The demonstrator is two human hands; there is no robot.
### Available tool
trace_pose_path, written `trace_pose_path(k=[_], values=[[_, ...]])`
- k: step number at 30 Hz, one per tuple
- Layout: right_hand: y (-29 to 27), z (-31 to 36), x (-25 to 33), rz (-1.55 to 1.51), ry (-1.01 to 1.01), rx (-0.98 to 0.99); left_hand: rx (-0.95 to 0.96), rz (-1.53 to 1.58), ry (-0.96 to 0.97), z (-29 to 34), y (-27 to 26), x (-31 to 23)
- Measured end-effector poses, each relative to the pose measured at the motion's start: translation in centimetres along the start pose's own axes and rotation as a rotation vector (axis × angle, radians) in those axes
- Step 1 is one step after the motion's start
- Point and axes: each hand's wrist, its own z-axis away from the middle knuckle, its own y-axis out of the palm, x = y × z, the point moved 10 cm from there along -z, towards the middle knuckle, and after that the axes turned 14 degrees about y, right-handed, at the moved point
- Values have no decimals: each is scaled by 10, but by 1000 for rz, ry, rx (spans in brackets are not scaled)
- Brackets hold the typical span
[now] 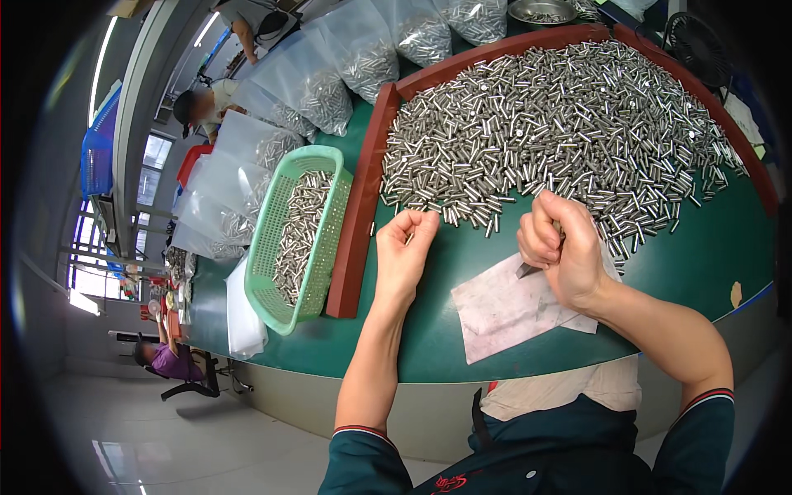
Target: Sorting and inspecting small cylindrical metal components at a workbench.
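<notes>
A wide heap of short shiny metal pins [528, 132] covers the green tabletop in front of me. At the heap's near left edge my left hand [404, 254] is closed, thumb against curled fingers; anything inside is hidden. My right hand [571, 252] is closed in a fist near the heap's front edge. A dark, pointed tool [525, 270] pokes out below its fingers, the rest covered by the hand. Beneath that hand lies a smudged, pale pinkish sheet [495, 318], some of it under my wrist.
Red-brown rails [360, 247] border the heap. Left of them stands a green basket [337, 223] holding more pins. Clear bags of pins [326, 91] line the table's far left. A metal bowl [542, 11] and black fan [698, 49] are at the back. Other people work farther left.
</notes>
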Motion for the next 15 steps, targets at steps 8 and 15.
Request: trace_pose_path(k=[8,15], values=[[0,-1,1,1,1,1,92,-732,298,-5,20,-26],[0,-1,1,11,-1,-5,64,-656,342,-3,16,-30]])
